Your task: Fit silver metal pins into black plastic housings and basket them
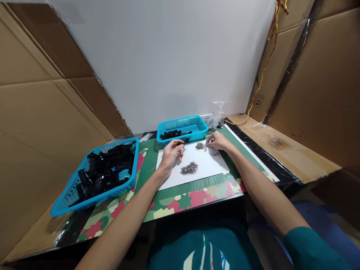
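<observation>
My left hand (171, 155) is over the left part of a white sheet (171, 180), its fingers curled round a small black piece (180, 144) that is mostly hidden. At the sheet's far right, my right hand (217, 141) has its thumb and fingertips pinched together; anything between them is too small to make out. Just left of those fingertips lies a small heap of tiny metal parts (200, 146). A larger heap of similar metal bits (189, 168) is between my forearms, and a thin scatter of them (214, 154) lies below my right hand.
Behind the sheet stands a blue basket (199, 134) with some black pieces at its left. A bigger blue basket (136, 161) full of black plastic parts (105, 165) is at the left. Clear plastic bags (216, 120) sit by the wall. Cardboard walls (317, 82) flank the table.
</observation>
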A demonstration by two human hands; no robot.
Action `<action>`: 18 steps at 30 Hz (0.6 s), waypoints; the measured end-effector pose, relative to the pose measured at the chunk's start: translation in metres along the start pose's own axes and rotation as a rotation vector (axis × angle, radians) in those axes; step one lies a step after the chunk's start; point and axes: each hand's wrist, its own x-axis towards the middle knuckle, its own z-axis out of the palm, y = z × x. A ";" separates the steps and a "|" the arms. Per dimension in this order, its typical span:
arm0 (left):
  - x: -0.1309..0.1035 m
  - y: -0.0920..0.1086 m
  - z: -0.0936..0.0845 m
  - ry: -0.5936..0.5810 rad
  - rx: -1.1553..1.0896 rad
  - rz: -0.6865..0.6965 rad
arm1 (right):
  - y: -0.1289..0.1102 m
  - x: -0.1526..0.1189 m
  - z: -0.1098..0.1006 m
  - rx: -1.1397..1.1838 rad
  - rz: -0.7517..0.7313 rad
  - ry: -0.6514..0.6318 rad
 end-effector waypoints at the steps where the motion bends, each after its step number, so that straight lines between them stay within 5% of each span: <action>1: 0.000 0.000 0.000 -0.008 0.007 0.002 | 0.001 0.000 0.000 0.012 -0.003 -0.007; 13: -0.005 0.003 0.005 -0.023 0.040 0.003 | -0.004 -0.001 -0.004 0.071 0.009 -0.046; 18: -0.006 0.001 0.006 -0.049 0.038 0.070 | -0.028 -0.014 -0.003 0.463 -0.226 -0.088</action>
